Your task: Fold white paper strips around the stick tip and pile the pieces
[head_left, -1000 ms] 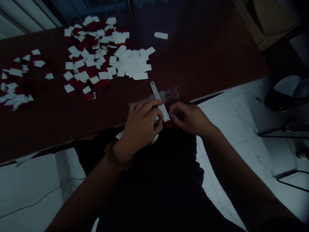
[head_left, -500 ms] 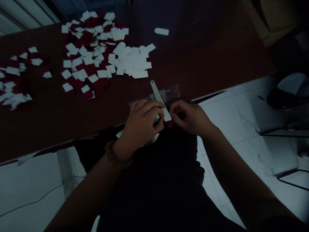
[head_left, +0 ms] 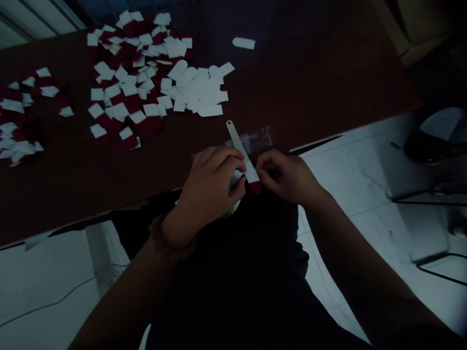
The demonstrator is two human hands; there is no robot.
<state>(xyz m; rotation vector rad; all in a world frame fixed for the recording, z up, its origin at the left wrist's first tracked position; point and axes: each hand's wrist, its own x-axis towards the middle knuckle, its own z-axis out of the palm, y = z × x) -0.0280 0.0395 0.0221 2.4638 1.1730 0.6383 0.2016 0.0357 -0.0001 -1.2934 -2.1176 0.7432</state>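
A long, flat, pale stick (head_left: 237,138) with a hole in its far end slants from over the table toward my lap. Its near part has a white covering, and its rounded tip is dark red. To the left of it, my left hand (head_left: 211,182) has curled fingers, with a gap between thumb and forefinger at the stick's edge. On the opposite side, my right hand (head_left: 282,175) pinches the stick's right edge between thumb and forefinger. A pale object (head_left: 235,206) shows partly beneath my left hand; most of it is hidden.
On the dark table (head_left: 310,87) lie a pile of white round-ended pieces (head_left: 200,92), a large heap of red-and-white pieces (head_left: 131,87) and a smaller heap (head_left: 22,141) at left. One white piece (head_left: 243,43) lies apart. Clear plastic film (head_left: 255,140) sits behind my hands.
My left hand has shifted slightly left, and its thumb and forefinger have parted. My right hand and the stick stay nearly in place. The view has moved a little.
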